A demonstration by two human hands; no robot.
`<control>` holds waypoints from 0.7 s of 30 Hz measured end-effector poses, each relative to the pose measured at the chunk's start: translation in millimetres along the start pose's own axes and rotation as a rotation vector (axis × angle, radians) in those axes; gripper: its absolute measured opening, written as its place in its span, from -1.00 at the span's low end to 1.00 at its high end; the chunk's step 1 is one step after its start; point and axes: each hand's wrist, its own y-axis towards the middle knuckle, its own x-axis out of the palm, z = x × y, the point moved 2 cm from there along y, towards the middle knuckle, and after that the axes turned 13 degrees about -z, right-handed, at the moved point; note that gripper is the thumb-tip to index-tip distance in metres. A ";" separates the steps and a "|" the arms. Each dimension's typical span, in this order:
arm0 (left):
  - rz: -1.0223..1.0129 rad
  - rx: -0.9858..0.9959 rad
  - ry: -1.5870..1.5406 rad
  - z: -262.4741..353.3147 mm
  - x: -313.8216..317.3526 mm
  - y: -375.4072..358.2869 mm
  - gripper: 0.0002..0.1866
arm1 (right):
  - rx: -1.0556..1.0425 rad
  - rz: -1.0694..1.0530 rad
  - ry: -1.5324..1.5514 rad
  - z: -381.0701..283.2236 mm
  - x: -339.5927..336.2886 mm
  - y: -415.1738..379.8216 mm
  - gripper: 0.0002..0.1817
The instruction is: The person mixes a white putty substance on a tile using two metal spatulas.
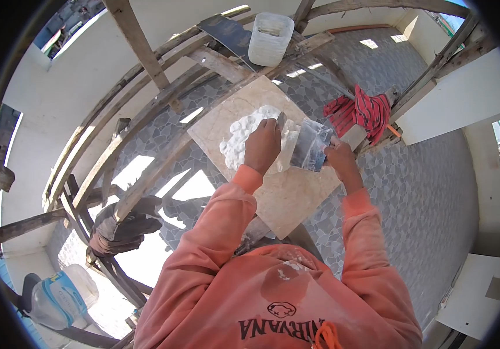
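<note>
Putty [244, 134] on tile [285, 198]; left hand [263, 145] grip closed on scraper [281, 121]; right hand [338, 157] clasps trowel [311, 145]

1. A translucent white plastic tub [270, 38] stands on the rough wooden scaffold planks [145, 116].
2. A red striped cloth [359, 111] lies crumpled nearby.
3. Dark work gloves [123, 228] rest on a plank.
4. A clear plastic water jug with a blue label [61, 295] sits lower left.

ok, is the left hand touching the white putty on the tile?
Touching. In the head view the left hand lies directly over the white putty heaped on the beige tile, with a blade in its grip and no gap visible.
</note>
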 end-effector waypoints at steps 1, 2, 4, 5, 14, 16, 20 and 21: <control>0.020 0.003 0.013 -2.0 -3.6 -3.1 -0.81 | 0.016 0.024 0.006 14.5 -18.8 6.8 -0.69; 0.046 -0.003 0.002 -4.0 -6.0 -6.6 -0.81 | 0.033 0.049 0.009 26.9 -34.9 12.1 -0.69; 0.101 -0.022 -0.021 -6.4 -9.7 -12.8 -0.81 | 0.085 0.078 0.027 39.6 -57.2 16.7 -0.68; 0.133 -0.030 -0.026 -6.8 -11.6 -16.3 -0.81 | 0.112 0.089 0.035 44.8 -67.3 20.1 -0.67; 0.312 -0.299 -0.086 15.8 -22.9 -41.9 -0.80 | 0.172 -0.248 -0.263 66.3 -80.7 128.8 -0.63; 0.340 -0.353 -0.070 24.2 -17.8 -43.3 -0.80 | 0.169 -0.364 -0.264 46.7 -63.2 136.4 -0.62; 0.379 -0.417 -0.087 47.2 -0.7 -40.7 -0.79 | 0.104 -0.513 -0.241 30.8 -49.7 146.7 -0.65; 0.393 -0.416 -0.099 53.7 6.8 -40.1 -0.79 | 0.084 -0.534 -0.269 30.2 -49.2 147.8 -0.66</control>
